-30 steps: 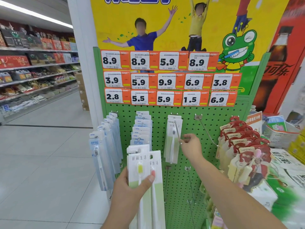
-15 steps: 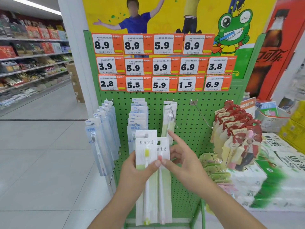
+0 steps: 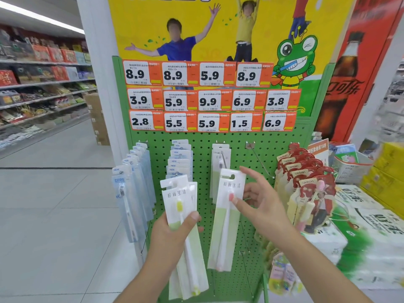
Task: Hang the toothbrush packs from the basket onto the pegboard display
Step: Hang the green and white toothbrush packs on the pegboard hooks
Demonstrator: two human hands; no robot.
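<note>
My left hand (image 3: 172, 237) grips a small stack of white-and-green toothbrush packs (image 3: 185, 226), the front one with a yellow brush head. My right hand (image 3: 262, 206) pinches a single white-and-green pack with a pink brush head (image 3: 227, 219) by thumb and fingers, held upright in front of the green pegboard (image 3: 203, 193). Just above it, matching packs (image 3: 220, 158) hang on a metal hook. To the right of that hook, a bare hook (image 3: 260, 160) sticks out. The basket is not in view.
Blue packs (image 3: 135, 189) and pale blue packs (image 3: 180, 160) hang on the left hooks. Red-carded toothbrush packs (image 3: 306, 184) hang at the right. Orange price tags (image 3: 209, 99) line the board top. Stacked cartons (image 3: 371, 226) stand at right; an aisle with shelves opens left.
My right hand left the hook, came to the stack in my left hand and has drawn one pack out to the right, lifting it toward the pegboard.
</note>
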